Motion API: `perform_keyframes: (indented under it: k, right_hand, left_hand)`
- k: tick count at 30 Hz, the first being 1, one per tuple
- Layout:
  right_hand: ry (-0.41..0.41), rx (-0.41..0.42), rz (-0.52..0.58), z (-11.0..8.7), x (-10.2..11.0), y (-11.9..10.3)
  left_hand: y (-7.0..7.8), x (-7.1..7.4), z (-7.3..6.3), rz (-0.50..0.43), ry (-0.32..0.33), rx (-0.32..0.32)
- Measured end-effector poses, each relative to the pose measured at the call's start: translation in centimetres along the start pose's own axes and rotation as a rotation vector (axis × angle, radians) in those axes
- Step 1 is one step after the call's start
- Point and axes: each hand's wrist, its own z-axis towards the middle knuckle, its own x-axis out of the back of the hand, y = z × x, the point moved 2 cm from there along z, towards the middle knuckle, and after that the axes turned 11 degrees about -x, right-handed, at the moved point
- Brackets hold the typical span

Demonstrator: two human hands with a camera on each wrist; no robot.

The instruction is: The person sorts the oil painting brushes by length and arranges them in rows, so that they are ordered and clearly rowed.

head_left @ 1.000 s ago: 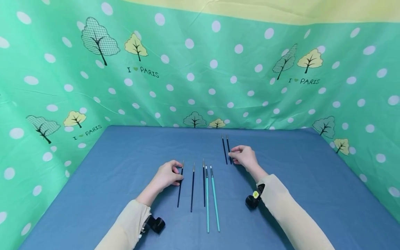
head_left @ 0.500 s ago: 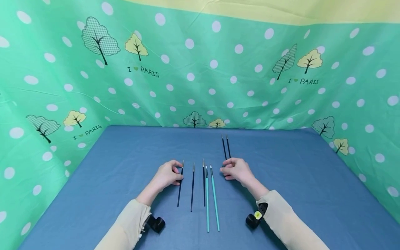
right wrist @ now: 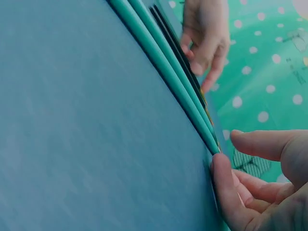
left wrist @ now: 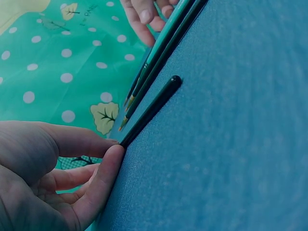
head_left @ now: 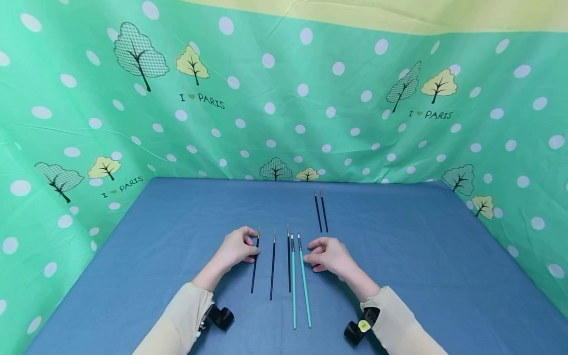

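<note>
A slim black paintbrush (head_left: 254,273) lies at the left of a row on the table. My left hand (head_left: 235,249) pinches it near its ferrule, thumb and forefinger meeting on it in the left wrist view. A second black paintbrush (head_left: 272,271) and a third (head_left: 289,266) lie to its right. Beside them are two longer turquoise paintbrushes, the inner one (head_left: 294,291) and the outer one (head_left: 306,291). Right at the outer brush's upper part is my right hand (head_left: 330,257), its thumb and forefinger apart in the right wrist view.
Farther back lie two more black paintbrushes, a left one (head_left: 318,213) and a right one (head_left: 324,212). A blue cloth (head_left: 186,212) covers the table. Behind it hangs a green dotted curtain (head_left: 248,98). Each wrist carries a small black camera.
My right hand has left the two black paintbrushes at the back and come nearer and leftward to the outer turquoise paintbrush. My left hand has stayed on its black paintbrush.
</note>
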Motion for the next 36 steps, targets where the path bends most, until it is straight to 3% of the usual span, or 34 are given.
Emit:
perform_keyframes:
  k: [8,15,22,27,33,36]
  right_hand:
    - [0.065,0.063,-0.218,-0.9,-1.5,-0.6]
    - [0.075,0.077,-0.261,-1.0,-2.2,-0.5]
    - [0.110,0.145,-0.303,-1.5,-2.0,-1.0]
    - [0.098,0.130,-0.264,-1.5,-1.7,-0.9]
    - [0.039,0.076,-0.134,-1.4,-1.4,-0.4]
    - [0.058,0.058,-0.085,-1.2,-1.3,-0.1]
  left_hand:
    - [-0.2,0.0,-0.2,0.006,0.003,-0.011]
    - [-0.5,-0.1,-0.2,0.010,-0.007,0.001]
    - [-0.3,0.0,0.0,0.002,0.000,-0.017]
    - [-0.2,0.0,0.1,0.003,0.000,-0.013]
    - [-0.2,0.0,0.0,0.001,0.000,-0.013]
    - [-0.1,0.0,0.0,-0.004,0.000,-0.009]
